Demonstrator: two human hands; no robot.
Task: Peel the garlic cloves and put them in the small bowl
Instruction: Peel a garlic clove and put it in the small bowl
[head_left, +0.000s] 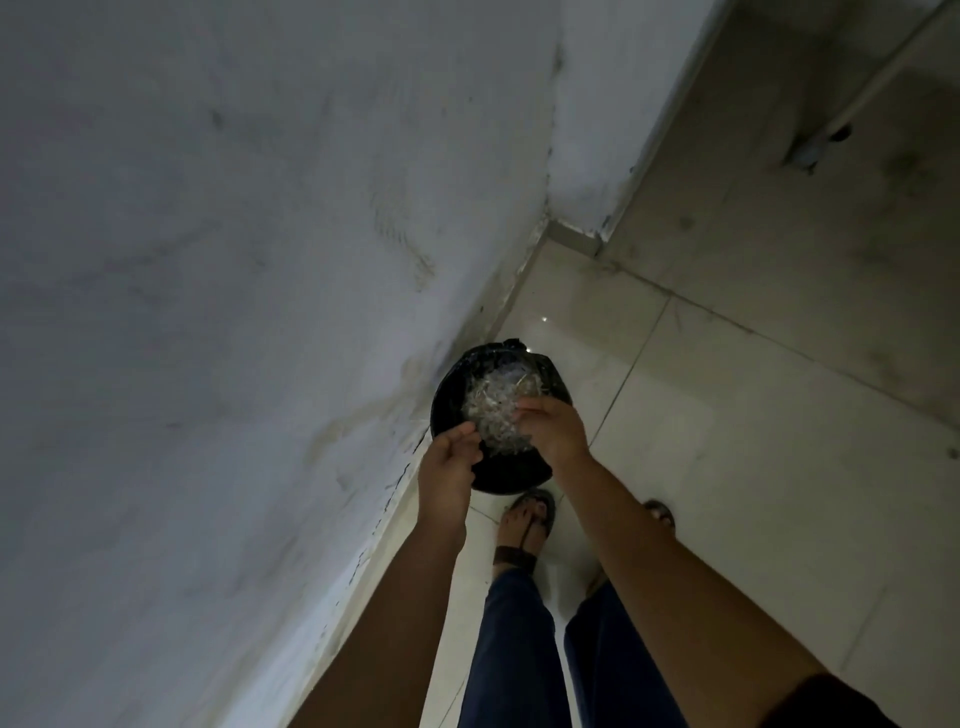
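Dim corner of tiled floor (727, 415) against a stained grey wall (208, 260), with wall filling 9 to 12 o'clock and tiles running off toward 3. Viewed from above, standing.

Black bin (511, 480) set tight against the wall's foot at frame centre, probably to stay out of the walkway. Heaped inside with pale, papery scraps (493, 410), likely garlic skins, though too blurred to swear to.

Left hand (447, 467) held at the bin's 7 o'clock rim, palm turned inward, fingers loosely bent and apart, nothing visible in it. Right hand (556, 431) at the 4 o'clock rim, back up, fingers bent down over the scraps. Impossible to tell whether pinching a bit of skin or holding nothing. Both lined up over the opening in this view, presumably so that light skins drop inside rather than drift onto the tiles. Near each other but not touching.

No cloves and no bowl anywhere in view; presumably elsewhere, out of frame. Looks like a clean-up step rather than peeling itself, with nothing here to show how many cloves are done.

Sandal (524, 519) at 6 o'clock, just beside the bin's near edge, with jeans (514, 649) below. Close enough a stance to bring both hands over the opening.

No brand, label or writing legible on bin, wall or clothing.
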